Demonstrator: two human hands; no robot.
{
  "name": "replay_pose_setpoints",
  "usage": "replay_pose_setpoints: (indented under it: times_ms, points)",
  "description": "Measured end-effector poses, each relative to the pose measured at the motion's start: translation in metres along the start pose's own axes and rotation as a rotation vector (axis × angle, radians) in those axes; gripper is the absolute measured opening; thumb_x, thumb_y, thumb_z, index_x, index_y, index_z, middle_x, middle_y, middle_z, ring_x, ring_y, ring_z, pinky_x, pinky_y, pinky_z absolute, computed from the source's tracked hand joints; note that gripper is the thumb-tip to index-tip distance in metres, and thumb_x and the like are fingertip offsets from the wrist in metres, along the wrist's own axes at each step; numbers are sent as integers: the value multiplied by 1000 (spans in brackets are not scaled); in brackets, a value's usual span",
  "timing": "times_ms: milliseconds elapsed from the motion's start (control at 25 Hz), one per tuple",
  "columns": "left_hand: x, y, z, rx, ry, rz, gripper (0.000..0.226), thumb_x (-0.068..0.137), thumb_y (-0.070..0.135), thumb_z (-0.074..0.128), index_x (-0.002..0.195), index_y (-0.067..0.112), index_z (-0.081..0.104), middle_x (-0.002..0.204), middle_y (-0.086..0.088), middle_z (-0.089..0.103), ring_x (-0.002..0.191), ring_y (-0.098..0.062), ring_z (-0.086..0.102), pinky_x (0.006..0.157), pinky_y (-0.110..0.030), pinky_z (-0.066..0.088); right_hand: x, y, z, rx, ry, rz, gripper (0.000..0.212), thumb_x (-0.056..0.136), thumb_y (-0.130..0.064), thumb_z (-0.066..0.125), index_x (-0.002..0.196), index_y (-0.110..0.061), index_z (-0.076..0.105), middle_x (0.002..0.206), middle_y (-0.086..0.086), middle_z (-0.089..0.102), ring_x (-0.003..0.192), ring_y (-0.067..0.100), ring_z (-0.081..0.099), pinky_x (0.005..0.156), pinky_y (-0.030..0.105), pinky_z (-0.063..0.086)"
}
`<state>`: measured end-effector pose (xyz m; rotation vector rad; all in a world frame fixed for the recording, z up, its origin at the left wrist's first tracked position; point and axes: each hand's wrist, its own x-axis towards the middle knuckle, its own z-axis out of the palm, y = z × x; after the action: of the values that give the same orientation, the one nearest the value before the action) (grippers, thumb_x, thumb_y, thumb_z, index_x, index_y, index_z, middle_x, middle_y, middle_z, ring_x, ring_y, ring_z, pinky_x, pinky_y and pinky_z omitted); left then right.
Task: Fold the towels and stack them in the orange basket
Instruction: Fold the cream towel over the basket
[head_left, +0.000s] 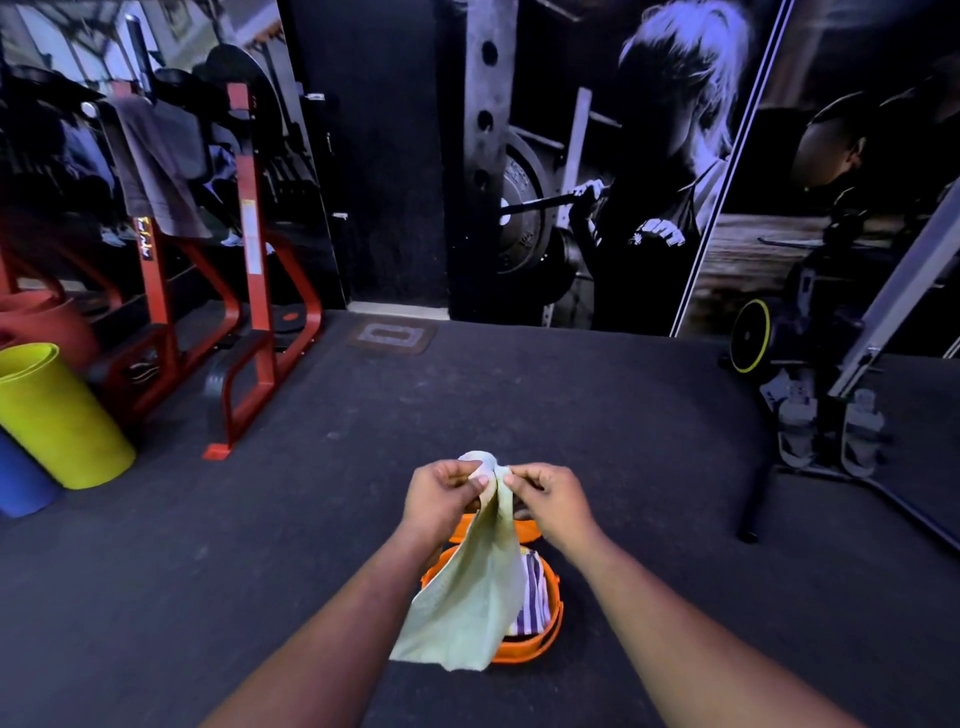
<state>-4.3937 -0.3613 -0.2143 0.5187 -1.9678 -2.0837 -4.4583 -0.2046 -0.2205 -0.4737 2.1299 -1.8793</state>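
A pale green towel (470, 587) hangs down in front of me, bunched at its top edge. My left hand (441, 499) and my right hand (553, 501) both pinch that top edge, close together, a little apart from each other. Below the towel the orange basket (553, 618) stands on the dark floor, partly hidden by the hanging cloth. Inside it lies a purple and white striped towel (535, 592). The lower corner of the green towel hangs over the basket's near left side.
A red steel rack (249, 270) with a grey towel (156, 161) draped on it stands at the left. Rolled yellow (57, 421), blue (21, 478) and red mats lie beside it. Gym equipment with a metal frame (831, 426) stands at the right. A wall mural fills the back.
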Motion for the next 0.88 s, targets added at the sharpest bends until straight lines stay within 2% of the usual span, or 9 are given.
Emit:
replay_pose_setpoints:
  times_ms: [120,200,360,480,560,680,760,880]
  points:
    - [-3,5,5,-99,37,-35,12,85,-3,77,95,-5,73,88,-22,76,74,-25,74,68,-34,62,1,-1,3,-7,-50,19,20,100,-8,61,99,-22,75,87,5,77,78,16,74,67,32,62]
    - [-1,3,6,-111,60,-51,12,83,-3,79,93,-5,73,89,-26,76,72,-26,73,66,-33,61,1,-1,4,-13,-105,34,25,101,-4,56,102,-22,74,86,2,77,79,13,73,69,33,62]
    - [4,-4,2,-28,88,-42,17,80,2,84,95,-1,76,90,-18,78,84,-32,76,78,-39,62,1,0,3,-54,-196,28,35,101,4,51,104,-23,72,90,1,75,82,6,72,70,27,61]
    - [4,-8,2,27,39,-18,22,80,8,85,99,2,78,93,-12,79,92,-29,76,86,-40,61,4,1,0,-107,-151,-20,20,96,1,62,104,-12,76,87,3,75,74,6,73,64,21,56]
    - [1,-6,5,40,19,-5,23,80,8,85,101,2,78,95,-11,79,93,-26,76,86,-37,61,5,0,-2,-124,-114,-69,12,91,-8,73,93,-18,80,82,0,77,72,11,74,62,23,55]
    - [0,-2,5,78,-16,30,13,84,6,82,96,8,77,91,-8,79,87,-21,75,79,-31,61,8,3,-8,-143,-97,-104,23,86,-6,78,82,-29,79,77,-1,77,70,14,74,62,28,55]
    - [3,1,-1,164,-43,81,14,85,17,82,97,13,77,93,-7,79,87,-19,74,79,-37,61,13,9,-17,-227,-97,-132,27,86,-5,75,89,-31,79,82,-2,78,75,14,74,67,34,57]
    - [7,8,-13,324,-100,177,17,83,33,70,97,24,74,95,-4,78,86,-13,71,85,-40,57,22,8,-39,-586,-77,-237,45,87,-10,70,123,-36,67,106,-10,67,88,10,66,84,37,56]
